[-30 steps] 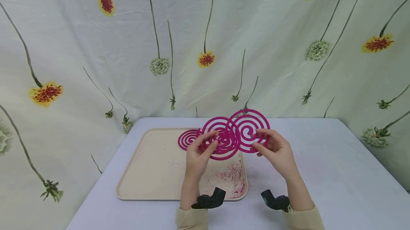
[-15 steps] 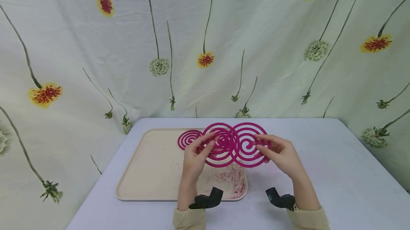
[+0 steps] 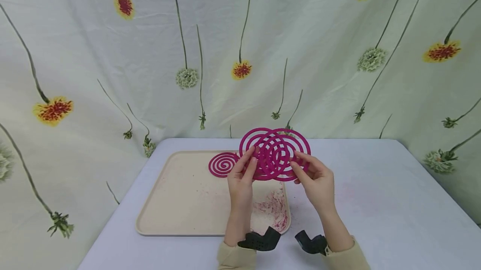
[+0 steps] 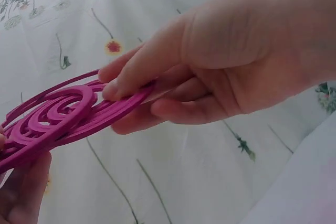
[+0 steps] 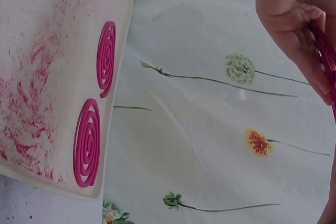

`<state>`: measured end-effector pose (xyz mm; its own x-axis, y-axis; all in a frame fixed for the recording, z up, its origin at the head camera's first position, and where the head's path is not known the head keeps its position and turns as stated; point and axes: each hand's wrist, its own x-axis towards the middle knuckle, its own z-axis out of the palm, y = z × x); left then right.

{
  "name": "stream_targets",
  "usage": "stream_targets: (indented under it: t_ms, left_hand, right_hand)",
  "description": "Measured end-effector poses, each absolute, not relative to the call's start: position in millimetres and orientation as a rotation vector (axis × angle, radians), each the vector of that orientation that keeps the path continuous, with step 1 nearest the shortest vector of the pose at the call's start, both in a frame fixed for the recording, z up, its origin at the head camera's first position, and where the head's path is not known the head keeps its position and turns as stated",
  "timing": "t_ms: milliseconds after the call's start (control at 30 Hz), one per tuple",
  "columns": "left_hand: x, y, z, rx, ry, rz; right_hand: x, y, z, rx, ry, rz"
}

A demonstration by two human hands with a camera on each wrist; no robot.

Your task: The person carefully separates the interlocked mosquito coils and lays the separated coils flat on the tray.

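My left hand [image 3: 240, 184] pinches a magenta mosquito coil [image 3: 259, 129] between thumb and fingers, held up above the tray. With thumb and fingers, my right hand [image 3: 318, 182] holds a second mosquito coil [image 3: 309, 150] by its right side. In the head view the two spirals overlap broadly. The left wrist view shows them nearly flat against each other, fingers of the right hand [image 4: 25, 195] at the lower left. Only a thin edge of the held coil [image 5: 326, 56] appears in the right wrist view.
A beige tray [image 3: 180, 207] lies on the white-covered table [image 3: 375, 220], magenta crumbs smeared over its right part. Two more coils rest in it, a nearer coil [image 5: 88, 142] and another coil [image 5: 106, 59]. Behind hangs a flower-printed cloth [image 3: 330, 74].
The two held coils were first lowered, then raised again. My hands have come closer together, so the coils now overlap much more. The coil on the tray's far side has not moved.
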<state>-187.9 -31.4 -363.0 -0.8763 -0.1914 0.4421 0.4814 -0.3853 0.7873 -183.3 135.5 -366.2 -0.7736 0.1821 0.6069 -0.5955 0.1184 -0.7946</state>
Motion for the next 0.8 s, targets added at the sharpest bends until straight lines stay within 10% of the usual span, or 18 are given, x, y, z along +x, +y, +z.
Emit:
stream_targets:
  t_ms: [800]
  left_hand:
    - [-191, -48, -364, -0.477, -1.475, -2.225]
  right_hand:
    - [-183, 161, -357, 0.359, -1.851, 1.704]
